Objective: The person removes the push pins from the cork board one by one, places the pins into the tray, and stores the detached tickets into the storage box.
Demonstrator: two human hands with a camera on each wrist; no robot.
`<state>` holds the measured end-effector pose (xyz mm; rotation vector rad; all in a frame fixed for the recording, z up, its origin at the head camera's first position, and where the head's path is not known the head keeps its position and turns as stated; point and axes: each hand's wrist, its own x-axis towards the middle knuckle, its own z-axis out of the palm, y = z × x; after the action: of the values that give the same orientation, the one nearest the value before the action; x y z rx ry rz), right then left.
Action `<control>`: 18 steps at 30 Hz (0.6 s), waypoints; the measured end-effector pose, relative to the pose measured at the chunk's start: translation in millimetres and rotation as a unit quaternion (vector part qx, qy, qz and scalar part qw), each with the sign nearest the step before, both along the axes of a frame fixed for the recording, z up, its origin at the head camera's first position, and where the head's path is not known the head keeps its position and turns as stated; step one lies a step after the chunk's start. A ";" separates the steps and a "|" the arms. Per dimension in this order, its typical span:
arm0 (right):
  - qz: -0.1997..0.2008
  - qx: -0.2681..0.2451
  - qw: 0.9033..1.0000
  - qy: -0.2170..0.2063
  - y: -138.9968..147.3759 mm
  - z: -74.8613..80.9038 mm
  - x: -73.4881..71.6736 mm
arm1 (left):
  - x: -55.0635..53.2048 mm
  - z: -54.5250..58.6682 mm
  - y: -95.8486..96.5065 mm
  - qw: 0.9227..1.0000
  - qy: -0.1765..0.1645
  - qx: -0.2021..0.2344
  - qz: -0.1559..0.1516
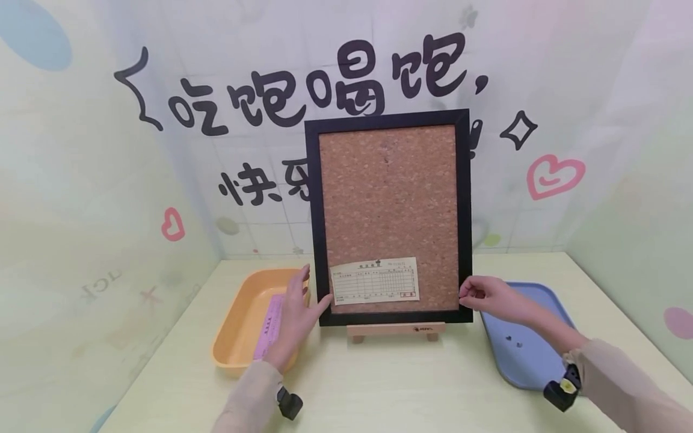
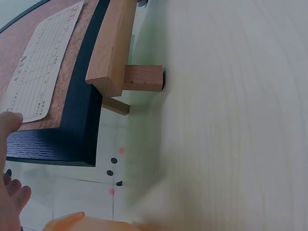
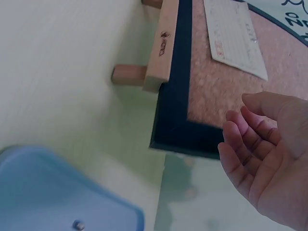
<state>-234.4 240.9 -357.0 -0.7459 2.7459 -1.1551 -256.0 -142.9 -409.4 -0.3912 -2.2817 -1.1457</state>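
A black-framed corkboard stands upright on a small wooden easel. On its lower left part lies a printed paper form, with a small dark spot at its top edge that looks like a pin. My left hand is at the board's left side, thumb at the frame beside the form's corner, other fingers outstretched past the frame's edge. Beside the lower right frame is my right hand. Its fingers curl loosely with nothing between them, as the right wrist view shows.
An orange tray with a purple printed slip sits left of the board. On the right is a blue tray holding small dark pieces. Behind the board rises a wall with black lettering.
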 end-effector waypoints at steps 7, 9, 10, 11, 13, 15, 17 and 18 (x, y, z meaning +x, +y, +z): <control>0.012 -0.008 1.000 0.011 -31.1 9.2 -6.7 | -3.1 -4.5 11.5 0.999 0.041 -0.012 0.004; 0.013 -0.007 1.000 0.018 -39.0 9.0 -9.8 | -3.7 -5.9 14.0 0.999 0.047 -0.026 0.006; 0.014 -0.007 1.000 0.020 -42.8 8.9 -11.4 | -3.8 -6.9 15.0 0.998 0.049 -0.034 0.006; 0.014 -0.007 1.000 0.025 -46.6 8.9 -13.1 | -4.0 -8.0 15.8 0.998 0.051 -0.039 0.005; 0.013 -0.008 0.999 0.032 -54.3 9.3 -16.2 | -4.3 -9.8 17.2 0.997 0.055 -0.051 0.007; 0.013 -0.014 0.999 0.037 -62.0 10.6 -18.9 | -4.7 -11.7 18.0 0.997 0.057 -0.060 0.011; 0.015 -0.021 0.999 0.043 -69.5 12.4 -20.6 | -5.2 -13.0 18.7 0.996 0.059 -0.064 0.014; 0.017 -0.026 0.999 0.044 -73.2 13.4 -21.1 | -5.5 -13.7 19.0 0.996 0.059 -0.065 0.017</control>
<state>-255.5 167.8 -343.6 -0.8645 2.7717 -1.2193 -261.5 -123.9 -423.1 -0.4563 -2.2559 -0.9358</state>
